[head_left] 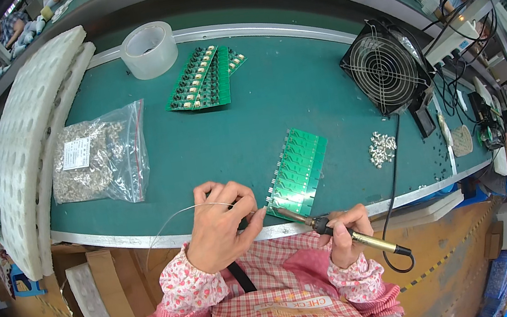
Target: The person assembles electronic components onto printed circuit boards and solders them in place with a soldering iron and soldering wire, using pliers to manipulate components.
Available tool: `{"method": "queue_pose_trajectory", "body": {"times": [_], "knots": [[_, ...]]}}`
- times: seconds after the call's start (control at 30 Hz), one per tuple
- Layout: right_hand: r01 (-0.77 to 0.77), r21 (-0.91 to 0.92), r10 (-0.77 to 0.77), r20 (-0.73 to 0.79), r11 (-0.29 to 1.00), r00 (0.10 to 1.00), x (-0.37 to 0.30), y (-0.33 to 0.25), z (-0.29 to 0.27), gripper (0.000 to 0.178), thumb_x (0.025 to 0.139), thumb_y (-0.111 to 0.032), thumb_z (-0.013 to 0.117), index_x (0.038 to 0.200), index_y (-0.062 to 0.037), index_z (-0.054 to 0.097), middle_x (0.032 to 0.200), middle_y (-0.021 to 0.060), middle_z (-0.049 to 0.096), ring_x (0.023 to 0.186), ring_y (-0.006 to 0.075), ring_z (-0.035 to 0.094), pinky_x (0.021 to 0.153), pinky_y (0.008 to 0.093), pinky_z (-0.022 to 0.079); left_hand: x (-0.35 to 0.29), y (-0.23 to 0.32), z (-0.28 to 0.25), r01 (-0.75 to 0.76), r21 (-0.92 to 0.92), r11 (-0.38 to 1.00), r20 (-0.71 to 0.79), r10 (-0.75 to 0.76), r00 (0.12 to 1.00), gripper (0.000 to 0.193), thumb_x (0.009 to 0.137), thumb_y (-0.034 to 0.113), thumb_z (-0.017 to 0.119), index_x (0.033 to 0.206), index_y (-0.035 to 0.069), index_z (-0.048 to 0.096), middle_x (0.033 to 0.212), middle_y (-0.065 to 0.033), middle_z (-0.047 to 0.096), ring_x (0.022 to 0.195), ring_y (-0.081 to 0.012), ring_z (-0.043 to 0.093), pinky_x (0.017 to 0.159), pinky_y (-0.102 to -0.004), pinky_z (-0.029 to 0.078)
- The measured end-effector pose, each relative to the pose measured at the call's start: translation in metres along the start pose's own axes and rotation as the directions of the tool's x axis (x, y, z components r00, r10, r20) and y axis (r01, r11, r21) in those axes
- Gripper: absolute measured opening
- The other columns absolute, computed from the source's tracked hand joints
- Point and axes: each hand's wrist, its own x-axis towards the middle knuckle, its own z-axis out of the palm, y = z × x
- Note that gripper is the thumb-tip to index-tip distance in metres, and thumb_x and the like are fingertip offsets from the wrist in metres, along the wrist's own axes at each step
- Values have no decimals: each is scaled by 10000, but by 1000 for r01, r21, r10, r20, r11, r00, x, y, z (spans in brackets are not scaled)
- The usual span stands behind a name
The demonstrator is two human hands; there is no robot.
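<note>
A green circuit board panel [297, 172] lies tilted on the bench near its front edge, small metal parts lined along its left side. My right hand [349, 233] is closed round a soldering iron [372, 242], whose tip meets the panel's near left corner. At that same corner are the fingertips of my left hand [224, 224], pinching a thin solder wire [180, 215] that loops out to the left. The exact contact between tip, wire and board is too small to make out.
A bag of small metal parts [98, 157], white foam trays [38, 150] and a tape roll [149, 50] stand left. Populated boards [199, 82] lie at the back. On the right are a fan [383, 69], loose metal parts [382, 148] and the iron's black cable [397, 180].
</note>
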Motion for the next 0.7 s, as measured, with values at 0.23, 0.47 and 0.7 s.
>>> {"method": "queue_pose_trajectory", "body": {"times": [0.23, 0.47, 0.7], "knots": [[-1, -60, 4, 51, 998, 999, 1, 0, -2, 156, 882, -108, 563, 830, 10, 474, 588, 103, 573, 479, 125, 557, 461, 245, 459, 1, 2, 2, -19, 27, 999, 7, 19, 1000, 173, 718, 80, 702, 704, 90, 530, 833, -4, 548, 712, -190, 501, 815, -382, 329], [-4, -67, 8, 48, 998, 999, 2, -2, -1, 149, 879, -96, 558, 823, 8, 468, 592, 100, 572, 482, 123, 558, 458, 245, 457, 1, 2, 1, -26, 42, 999, 15, 26, 1000, 164, 724, 87, 703, 726, 91, 540, 834, -10, 540, 733, -195, 496, 809, -383, 326], [-14, -56, 16, 37, 998, 999, 2, -2, -1, 150, 878, -90, 559, 817, 5, 461, 602, 99, 577, 482, 119, 558, 460, 244, 461, 3, 4, 0, -28, 48, 998, 17, 27, 999, 147, 745, 92, 692, 733, 79, 546, 817, -22, 542, 734, -199, 503, 808, -376, 333]]}}
